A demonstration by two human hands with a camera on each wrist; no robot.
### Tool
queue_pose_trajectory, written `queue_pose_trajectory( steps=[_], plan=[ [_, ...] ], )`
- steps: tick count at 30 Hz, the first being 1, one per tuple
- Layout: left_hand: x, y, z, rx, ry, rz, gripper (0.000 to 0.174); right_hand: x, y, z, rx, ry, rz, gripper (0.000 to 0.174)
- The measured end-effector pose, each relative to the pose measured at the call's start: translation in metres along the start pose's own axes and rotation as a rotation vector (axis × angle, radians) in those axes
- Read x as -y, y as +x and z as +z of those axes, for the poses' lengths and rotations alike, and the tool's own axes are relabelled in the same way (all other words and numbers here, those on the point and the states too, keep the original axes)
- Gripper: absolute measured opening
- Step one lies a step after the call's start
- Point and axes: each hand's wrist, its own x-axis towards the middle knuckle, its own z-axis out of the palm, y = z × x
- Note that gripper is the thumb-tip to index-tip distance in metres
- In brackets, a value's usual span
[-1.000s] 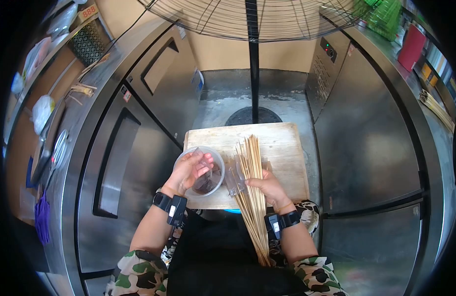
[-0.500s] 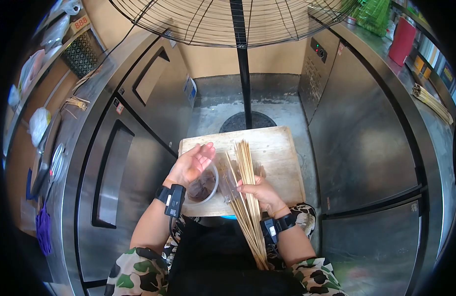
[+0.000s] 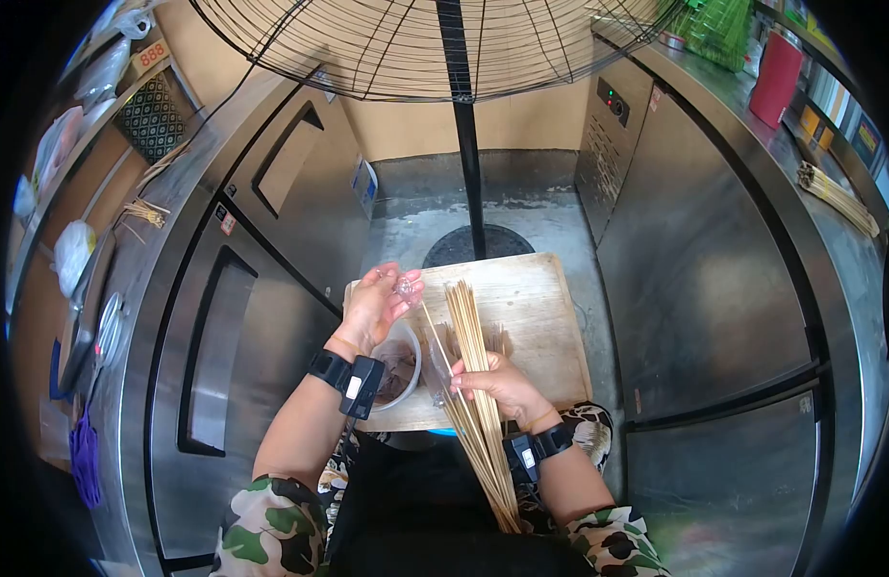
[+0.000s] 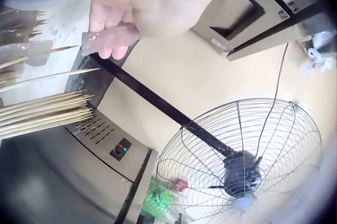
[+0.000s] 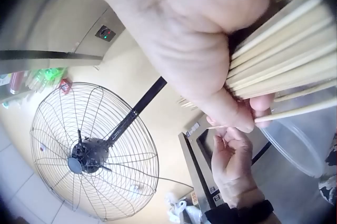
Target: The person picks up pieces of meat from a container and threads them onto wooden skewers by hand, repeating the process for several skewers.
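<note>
My left hand (image 3: pixel 369 313), palm up beyond the tub, holds a translucent, jelly-like slice (image 4: pixel 108 40) at its fingers. My right hand (image 3: pixel 507 389) grips a thick bundle of bamboo skewers (image 3: pixel 470 332) over the wooden board (image 3: pixel 536 298). One skewer (image 5: pixel 300 110) stands apart from the bundle, pinched at the right thumb and fingertip, its point close to the left fingers. Skewers threaded with similar translucent pieces (image 4: pixel 18 53) show beside the bundle in the left wrist view. Below the left wrist, a round clear plastic tub (image 3: pixel 417 351) contains dark, see-through slices, partly hidden by the hand.
A large wire-caged fan (image 3: pixel 444 58) on a black pole (image 3: pixel 468 173) rises beyond the board. Steel cabinets flank both sides. More skewers (image 3: pixel 837 200) and a red flask (image 3: pixel 777 79) are on the right counter; a whisk (image 3: pixel 108 327) lies at the left.
The left hand has risen from over the tub, now with a translucent slice at its fingers. One skewer has separated from the right hand's bundle, its tip toward the left hand.
</note>
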Motion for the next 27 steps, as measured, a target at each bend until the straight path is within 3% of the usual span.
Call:
queue_pose_trajectory(
  steps=[8, 14, 18, 22, 25, 27],
  plan=[
    [-0.006, -0.022, 0.028, 0.126, 0.266, 0.095, 0.027, -0.002, 0.001, 0.0, -0.03, -0.028, 0.003, 0.012],
    [0.012, -0.041, 0.034, 0.292, 0.636, 0.433, 0.03, -0.005, 0.002, -0.002, -0.033, -0.021, -0.008, 0.012],
    [0.022, -0.044, 0.033, 0.103, 0.781, 0.556, 0.031, -0.003, 0.001, -0.001, -0.008, -0.062, -0.021, 0.012],
    [0.023, -0.026, 0.024, -0.029, 0.435, 0.337, 0.034, 0.005, -0.004, 0.004, 0.019, -0.111, -0.029, 0.011],
    [0.019, -0.028, 0.026, 0.019, 0.26, 0.074, 0.028, 0.008, -0.005, 0.005, 0.028, -0.109, -0.033, 0.011],
    [0.02, -0.028, 0.025, 0.017, 0.188, 0.03, 0.025, 0.008, -0.006, 0.005, 0.026, -0.1, -0.033, 0.011]
  ],
)
